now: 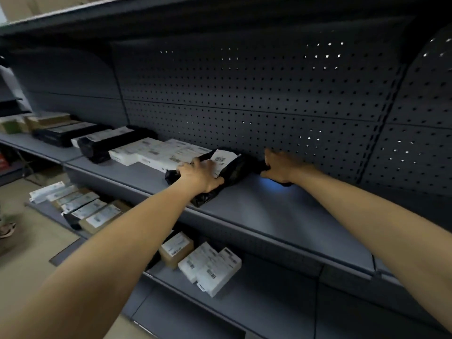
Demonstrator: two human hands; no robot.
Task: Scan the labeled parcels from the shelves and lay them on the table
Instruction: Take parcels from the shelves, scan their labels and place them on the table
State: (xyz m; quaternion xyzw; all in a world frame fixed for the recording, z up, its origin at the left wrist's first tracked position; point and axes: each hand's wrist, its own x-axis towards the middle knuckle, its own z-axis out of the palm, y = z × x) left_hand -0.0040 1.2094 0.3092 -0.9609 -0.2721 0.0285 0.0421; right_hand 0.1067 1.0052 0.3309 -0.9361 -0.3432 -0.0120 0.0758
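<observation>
A black plastic parcel [230,171] with a white barcode label lies on the grey middle shelf [281,211]. My left hand [200,174] lies on top of it, fingers closed over its front part. My right hand [281,167] is just to the right of the parcel, wrapped around a dark hand-held scanner [285,183] that is mostly hidden under the hand. A bluish light falls on the shelf below that hand. White and black labelled parcels [146,152] lie in a row to the left on the same shelf.
A perforated dark back panel [269,94] stands behind the shelf. The lower shelf holds white and brown labelled boxes [208,265]. More parcels [78,209] lie on a low shelf at left. Someone's sandalled foot [7,230] is on the beige floor at far left.
</observation>
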